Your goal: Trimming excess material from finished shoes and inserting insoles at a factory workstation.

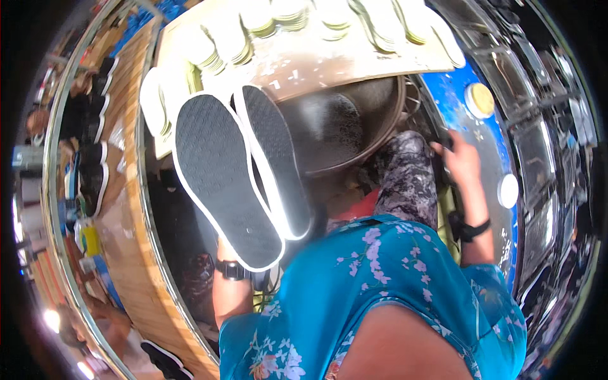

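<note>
Nearest, a floral blue top (380, 266), and just beyond it two shoes (215, 164), side by side at the left: finely textured black soles facing us, smooth white rims. The left hand is behind them, so I can't tell how its fingers sit. Over to the right hand (463, 161): fingers curled in, closed around one small dark object (448, 140), too blurred to name. Farther out, one round, speckled basin (342, 123), two tubs (479, 100), and curved, pale stacks (288, 19) lining the table (307, 80).
</note>
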The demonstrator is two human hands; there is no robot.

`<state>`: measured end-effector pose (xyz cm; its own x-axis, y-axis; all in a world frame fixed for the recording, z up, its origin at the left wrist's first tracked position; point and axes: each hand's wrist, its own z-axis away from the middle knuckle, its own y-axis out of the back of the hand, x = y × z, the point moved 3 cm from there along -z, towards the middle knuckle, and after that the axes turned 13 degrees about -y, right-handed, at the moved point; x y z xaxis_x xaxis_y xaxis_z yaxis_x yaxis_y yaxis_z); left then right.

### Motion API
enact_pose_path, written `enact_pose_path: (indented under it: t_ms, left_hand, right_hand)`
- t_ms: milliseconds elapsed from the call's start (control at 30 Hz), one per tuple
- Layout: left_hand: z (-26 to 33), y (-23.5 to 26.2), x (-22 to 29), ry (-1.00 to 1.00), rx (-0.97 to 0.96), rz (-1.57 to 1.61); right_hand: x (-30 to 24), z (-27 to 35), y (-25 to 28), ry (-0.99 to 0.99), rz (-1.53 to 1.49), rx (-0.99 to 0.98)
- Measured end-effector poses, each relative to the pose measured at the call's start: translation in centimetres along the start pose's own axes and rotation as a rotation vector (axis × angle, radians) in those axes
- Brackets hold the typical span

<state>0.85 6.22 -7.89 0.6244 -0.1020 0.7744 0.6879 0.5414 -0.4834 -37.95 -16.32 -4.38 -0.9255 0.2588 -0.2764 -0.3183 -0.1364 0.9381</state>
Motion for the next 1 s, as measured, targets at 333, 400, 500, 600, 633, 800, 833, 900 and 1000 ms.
enact_pose_path:
  t_ms: [333, 400, 500, 600, 633, 800, 833, 900, 1000]
  left_hand:
    - [0.1, -2.3, 1.7, -0.098, 0.204, 0.056]
    - [-1.6, -3.9, 2.1, -0.101, 0.184, 0.057]
    - [-0.6, -5.1, 2.1, -0.104, 0.114, 0.055]
    - [-4.4, -6.6, 1.9, -0.425, -0.137, -0.154]
    - [-6.0, -5.0, 1.1, -0.591, -0.107, -0.66]
    - [-7.3, -10.9, 1.1, -0.658, -0.33, -1.606]
    - [-6.9, -11.9, 2.1, -0.568, -0.509, -1.751]
    - [-6.0, -14.9, 5.1, -0.423, -0.707, -1.793]
    - [-7.5, -20.5, 8.4, -0.453, -0.879, -1.698]
  right_hand:
    - [18.8, -10.8, -1.5, 0.05, 0.132, 0.135]
    - [18.0, -11.0, -0.4, -0.331, 0.396, 0.229]
    - [13.9, -10.7, -0.2, -0.187, 0.345, 0.229]
    - [4.1, -8.6, 0.1, -0.048, 0.149, 0.02]
    - [1.3, -7.9, 0.0, 0.099, 0.046, 0.021]
    - [-7.6, -7.8, 0.3, 0.482, -0.201, -0.031]
    - [-9.0, -8.3, 0.8, 0.533, -0.182, -0.014]
    - [-11.1, -11.0, 1.2, 0.682, -0.177, 0.091]
    - [-14.6, -14.8, 2.6, 0.813, -0.153, 0.164]
